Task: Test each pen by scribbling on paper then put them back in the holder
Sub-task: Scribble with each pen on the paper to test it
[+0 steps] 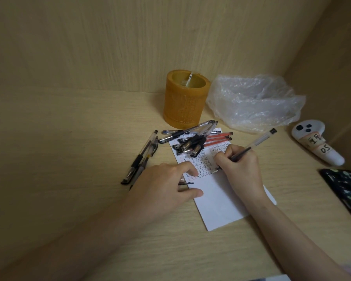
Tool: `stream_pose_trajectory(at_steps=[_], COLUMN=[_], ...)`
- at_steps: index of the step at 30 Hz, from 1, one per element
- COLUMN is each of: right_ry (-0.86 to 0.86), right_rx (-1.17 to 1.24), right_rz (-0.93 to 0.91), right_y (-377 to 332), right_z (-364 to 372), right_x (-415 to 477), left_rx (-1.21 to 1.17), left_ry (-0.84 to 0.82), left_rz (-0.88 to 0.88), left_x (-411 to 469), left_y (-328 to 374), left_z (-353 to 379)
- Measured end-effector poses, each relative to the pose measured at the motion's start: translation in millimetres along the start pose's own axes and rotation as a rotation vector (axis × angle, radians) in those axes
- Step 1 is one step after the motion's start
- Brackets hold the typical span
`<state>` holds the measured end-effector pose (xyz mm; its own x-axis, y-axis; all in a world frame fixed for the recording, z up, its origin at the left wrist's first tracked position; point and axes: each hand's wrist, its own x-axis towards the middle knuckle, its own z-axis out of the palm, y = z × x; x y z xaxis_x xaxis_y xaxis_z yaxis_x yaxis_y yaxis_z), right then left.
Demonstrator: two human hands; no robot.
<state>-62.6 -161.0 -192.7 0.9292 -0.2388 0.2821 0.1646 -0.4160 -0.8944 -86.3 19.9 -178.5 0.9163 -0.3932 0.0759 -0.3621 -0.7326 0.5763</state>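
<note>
A: Where are the hands and the pen being tested?

B: The right hand is curled in a writing grip, fingers pinching a clear-barrelled black pen low on its shaft. The tip touches the white paper near its middle, and the capped end slants up to the far right. The left hand lies palm down on the paper's left edge, fingers loosely bent, with a small dark piece, probably a cap, under the fingertips; I cannot tell whether it is gripped.

A: And the other pens?

B: A loose pile of black pens lies across the far end of the paper, with several red pens just beside it on the right. 2 or 3 more black pens lie on the desk, left of the paper. The amber holder stands upright beyond the pile, nearly empty.

A: How would these handle?

B: Judging by looks, each pen is light, stiff, smooth plastic that rolls readily. The darker grip sleeve near the tip seems the best place to hold. The paper is thin and would slide unless pressed flat. The holder looks steady enough to drop pens into.

A: Anything else nearby?

B: Crumpled clear plastic wrap sits right of the holder.
</note>
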Motion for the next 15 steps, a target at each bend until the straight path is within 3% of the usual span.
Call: stream_pose_trajectory(at_steps=[9,15], right_ry=[0.011,0.021], right_rx=[0.011,0.311], right_rz=[0.004,0.065], right_y=[-0.2,-5.9], right_z=[-0.6,-5.1], right_x=[0.2,4.6], left_rx=[0.009,-0.209], left_ry=[-0.001,0.069], left_rz=[0.010,0.038], left_x=[-0.2,0.0], left_y=[-0.3,0.7], left_z=[0.3,0.6])
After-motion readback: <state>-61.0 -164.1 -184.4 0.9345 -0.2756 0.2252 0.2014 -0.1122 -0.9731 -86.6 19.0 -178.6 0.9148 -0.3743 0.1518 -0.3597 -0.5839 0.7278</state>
